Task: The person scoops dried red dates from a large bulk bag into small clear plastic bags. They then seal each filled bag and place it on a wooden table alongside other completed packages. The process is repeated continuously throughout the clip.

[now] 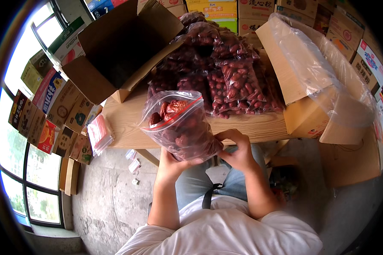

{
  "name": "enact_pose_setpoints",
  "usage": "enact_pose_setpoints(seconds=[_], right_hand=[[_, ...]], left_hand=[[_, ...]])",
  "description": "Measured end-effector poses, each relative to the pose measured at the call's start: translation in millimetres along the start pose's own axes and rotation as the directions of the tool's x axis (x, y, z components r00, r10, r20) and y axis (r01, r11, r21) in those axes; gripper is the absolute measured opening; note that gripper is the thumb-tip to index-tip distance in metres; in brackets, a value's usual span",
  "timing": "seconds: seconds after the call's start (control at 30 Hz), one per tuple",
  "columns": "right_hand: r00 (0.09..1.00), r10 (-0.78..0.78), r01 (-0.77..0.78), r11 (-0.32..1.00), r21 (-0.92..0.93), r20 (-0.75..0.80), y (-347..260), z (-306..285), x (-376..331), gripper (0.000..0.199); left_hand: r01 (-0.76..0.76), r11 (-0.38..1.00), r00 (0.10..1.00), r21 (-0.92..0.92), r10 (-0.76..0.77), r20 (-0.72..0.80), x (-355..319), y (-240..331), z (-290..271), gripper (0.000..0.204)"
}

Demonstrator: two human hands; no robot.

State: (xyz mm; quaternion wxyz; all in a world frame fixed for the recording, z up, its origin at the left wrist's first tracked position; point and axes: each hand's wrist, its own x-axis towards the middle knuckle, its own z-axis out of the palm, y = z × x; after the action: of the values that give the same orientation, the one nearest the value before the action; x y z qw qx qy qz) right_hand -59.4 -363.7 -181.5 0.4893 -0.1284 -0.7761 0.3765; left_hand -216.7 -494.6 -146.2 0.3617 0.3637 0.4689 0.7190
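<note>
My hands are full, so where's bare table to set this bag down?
The wooden table shows bare between the left carton, flat pack and held bag, plus a narrow strip before the piled bags. That pile and the right carton crowd the rest.

A light wood-grained desk (253,127) spans the middle of the frame. Clear bags of red dates (244,80) are heaped toward its upper centre, between an open cardboard box (93,80) at upper left and a plastic-lined carton (281,61) at upper right.

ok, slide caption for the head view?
Left hand and right hand hold an open zip bag of dried jujubes by a table piled with filled bags.
</note>
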Motion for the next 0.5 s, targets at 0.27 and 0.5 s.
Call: enact_pose_setpoints(seconds=[0.27,0.5], right_hand=[[0.984,-0.165,0.156,0.980,-0.123,-0.063,-4.1,1.2,3.8,0.028],[0.960,-0.264,0.245,0.954,-0.175,-0.090,-4.4,2.1,9.0,0.030]], left_hand=[[-0.038,0.998,0.999,0.047,0.037,0.029,0.7,-0.6,2.0,0.080],[-0.077,0.997,0.997,-0.014,0.077,-0.002,2.9,5.5,4.3,0.075]])
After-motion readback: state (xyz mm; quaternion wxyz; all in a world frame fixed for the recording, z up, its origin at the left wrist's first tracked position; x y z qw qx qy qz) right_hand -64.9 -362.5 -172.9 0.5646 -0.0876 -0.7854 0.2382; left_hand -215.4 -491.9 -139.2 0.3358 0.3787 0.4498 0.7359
